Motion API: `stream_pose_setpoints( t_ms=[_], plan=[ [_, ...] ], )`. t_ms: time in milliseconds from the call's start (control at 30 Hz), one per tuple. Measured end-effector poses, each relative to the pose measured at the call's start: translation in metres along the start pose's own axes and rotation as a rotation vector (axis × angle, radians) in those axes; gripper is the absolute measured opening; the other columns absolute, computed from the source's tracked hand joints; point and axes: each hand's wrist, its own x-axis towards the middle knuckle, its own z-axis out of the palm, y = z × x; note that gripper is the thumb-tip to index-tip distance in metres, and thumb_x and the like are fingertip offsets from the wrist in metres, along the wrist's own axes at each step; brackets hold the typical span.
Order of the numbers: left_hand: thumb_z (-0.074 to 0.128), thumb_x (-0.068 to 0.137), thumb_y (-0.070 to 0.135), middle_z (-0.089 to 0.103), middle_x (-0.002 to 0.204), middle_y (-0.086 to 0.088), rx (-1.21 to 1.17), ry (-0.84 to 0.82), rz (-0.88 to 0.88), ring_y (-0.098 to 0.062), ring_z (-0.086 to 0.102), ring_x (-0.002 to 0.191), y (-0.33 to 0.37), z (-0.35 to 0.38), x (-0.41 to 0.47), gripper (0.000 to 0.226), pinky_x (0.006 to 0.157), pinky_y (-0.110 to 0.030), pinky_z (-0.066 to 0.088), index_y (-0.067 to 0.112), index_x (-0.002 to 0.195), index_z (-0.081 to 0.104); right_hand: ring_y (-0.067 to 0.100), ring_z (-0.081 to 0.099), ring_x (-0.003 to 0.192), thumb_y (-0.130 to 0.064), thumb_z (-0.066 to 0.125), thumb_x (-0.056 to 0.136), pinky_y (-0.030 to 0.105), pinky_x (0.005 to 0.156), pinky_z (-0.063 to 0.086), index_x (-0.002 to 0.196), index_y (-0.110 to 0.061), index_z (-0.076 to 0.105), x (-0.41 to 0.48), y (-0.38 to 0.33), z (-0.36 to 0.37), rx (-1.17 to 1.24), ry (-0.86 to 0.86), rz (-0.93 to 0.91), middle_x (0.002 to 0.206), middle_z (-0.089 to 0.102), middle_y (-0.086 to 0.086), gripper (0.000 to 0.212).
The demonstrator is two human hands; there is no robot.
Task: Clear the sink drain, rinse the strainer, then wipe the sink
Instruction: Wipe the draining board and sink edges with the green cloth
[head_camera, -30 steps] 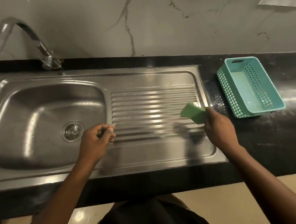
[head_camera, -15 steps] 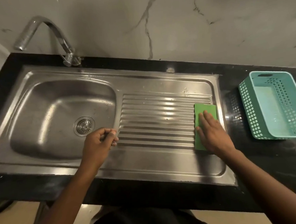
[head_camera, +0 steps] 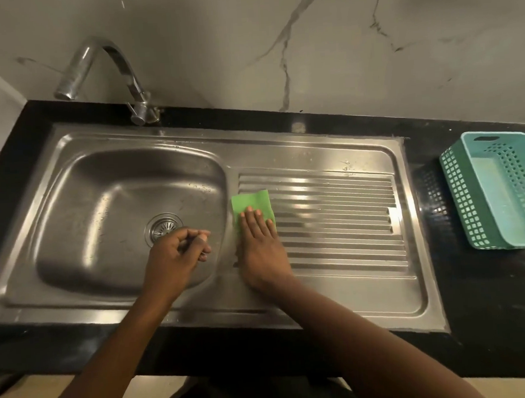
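Note:
A steel sink (head_camera: 79, 191) with a ribbed drainboard (head_camera: 342, 212) is set into a black counter. The round metal strainer (head_camera: 163, 229) sits in the drain at the basin's floor. My right hand (head_camera: 259, 242) lies flat on a green cloth (head_camera: 249, 203), pressing it onto the drainboard's left edge beside the basin. My left hand (head_camera: 178, 254) hovers over the basin's near right part, fingers curled in a loose fist with nothing visible in it, just right of the strainer.
A curved chrome tap (head_camera: 106, 79) stands at the back left, its spout over the basin. A teal perforated plastic basket (head_camera: 500, 187) sits on the black counter (head_camera: 491, 292) at the right. A marble wall rises behind.
My right hand has slid the green cloth leftward across the drainboard, from its right edge to its left edge. The left hand stayed curled near the drain. The camera view shifted.

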Motion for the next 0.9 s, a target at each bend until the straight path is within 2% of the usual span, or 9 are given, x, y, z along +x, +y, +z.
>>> stream_pose_setpoints(
  t_ms=[100,167,233,333,433,500,667,733,900],
  plan=[
    [0.069,0.101,0.013,0.081,0.08,0.006,0.003,0.018,0.004,-0.004,0.072,0.064,0.002,-0.011,0.006,0.014,0.062,-0.016,0.058,0.021,0.097,0.079,0.024,0.003,0.163,-0.034,0.029,0.105,0.046,0.132,0.007,0.168,-0.011,0.014,0.006,-0.006,-0.003,-0.061,-0.025,-0.077,0.176,0.008,0.008,0.068],
    [0.069,0.101,0.015,0.081,0.082,0.006,0.014,-0.001,0.011,-0.005,0.073,0.066,0.005,-0.013,0.01,0.012,0.063,-0.017,0.059,0.022,0.098,0.079,0.021,0.013,0.162,-0.036,0.027,0.108,0.043,0.132,0.012,0.167,-0.015,0.021,0.003,0.018,-0.012,-0.137,-0.027,-0.174,0.175,0.016,0.004,0.063],
    [0.068,0.102,0.014,0.081,0.083,0.004,0.019,-0.038,0.013,-0.004,0.073,0.067,0.007,-0.009,0.012,0.012,0.064,-0.015,0.058,0.019,0.1,0.079,0.019,0.019,0.161,-0.035,0.027,0.111,0.042,0.131,0.016,0.167,-0.017,0.024,-0.01,0.054,-0.022,-0.174,-0.02,-0.181,0.174,0.02,0.002,0.059],
    [0.067,0.102,0.013,0.08,0.08,-0.005,0.014,-0.065,0.017,-0.006,0.072,0.068,0.013,0.0,0.011,0.012,0.063,-0.014,0.057,0.011,0.105,0.079,0.018,0.016,0.162,-0.043,0.018,0.112,0.044,0.13,0.021,0.167,-0.018,0.021,-0.047,0.118,-0.036,-0.187,0.041,-0.033,0.174,0.018,0.001,0.061],
    [0.065,0.103,0.007,0.078,0.084,-0.015,0.002,-0.09,0.028,-0.005,0.068,0.063,0.014,0.009,0.007,0.014,0.061,-0.012,0.056,0.001,0.107,0.077,0.014,-0.001,0.162,-0.054,0.005,0.111,0.042,0.133,0.01,0.168,-0.023,0.002,-0.084,0.177,-0.056,-0.179,0.082,0.209,0.175,-0.001,-0.004,0.064],
    [0.065,0.102,0.005,0.078,0.084,-0.017,-0.014,-0.097,0.03,-0.003,0.067,0.061,0.014,0.011,0.005,0.014,0.062,-0.012,0.056,-0.001,0.107,0.077,0.014,-0.008,0.162,-0.057,0.002,0.11,0.043,0.133,0.005,0.167,-0.023,-0.004,-0.099,0.197,-0.064,-0.153,0.129,0.359,0.175,-0.008,-0.002,0.067],
    [0.067,0.102,0.006,0.078,0.075,-0.008,-0.029,-0.101,0.024,-0.002,0.07,0.063,0.007,0.006,0.001,0.012,0.061,-0.012,0.056,0.006,0.103,0.079,0.024,-0.001,0.163,-0.04,0.016,0.113,0.048,0.133,0.004,0.168,-0.011,0.007,-0.074,0.154,-0.044,0.019,0.296,0.653,0.176,0.004,0.009,0.062],
    [0.067,0.101,0.007,0.08,0.08,-0.004,-0.041,-0.098,0.015,-0.003,0.071,0.063,0.003,0.003,0.001,0.012,0.061,-0.012,0.055,0.011,0.101,0.079,0.024,-0.001,0.163,-0.039,0.015,0.113,0.047,0.133,0.002,0.168,-0.011,0.007,-0.059,0.119,-0.03,0.039,0.292,0.612,0.176,0.004,0.008,0.062],
    [0.068,0.102,0.009,0.081,0.079,0.001,-0.046,-0.092,0.001,-0.004,0.071,0.064,-0.001,-0.001,0.004,0.015,0.061,-0.013,0.056,0.018,0.099,0.079,0.02,-0.007,0.163,-0.04,0.013,0.11,0.043,0.132,-0.003,0.168,-0.016,0.006,-0.032,0.035,0.004,0.038,0.197,0.367,0.177,0.0,0.003,0.064]
  ],
)
